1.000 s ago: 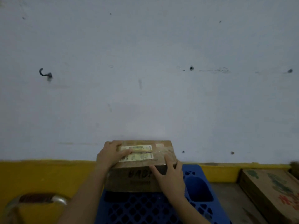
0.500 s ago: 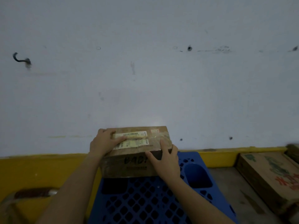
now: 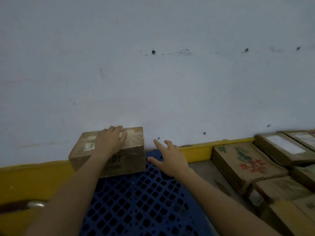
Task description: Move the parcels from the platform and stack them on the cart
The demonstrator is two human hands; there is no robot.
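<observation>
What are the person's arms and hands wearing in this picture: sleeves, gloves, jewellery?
Nothing shows on them. The left hand and right hand are ungloved, with no rings visible. From wrist to the frame's lower edge there is no sleeve, cuff, watch or band. Any sleeve higher up is out of view.

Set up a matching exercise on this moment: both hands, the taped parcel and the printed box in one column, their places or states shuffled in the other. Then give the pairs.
1. left hand
2. right hand
3. taped parcel
4. printed box

A. on the blue latticed deck
B. in the air, fingers spread, holding nothing
C. off to the right, red and green print on top
D. lying flat on the parcel's top

Pairs: 1-D, 2-B, 3-A, 4-C.
</observation>
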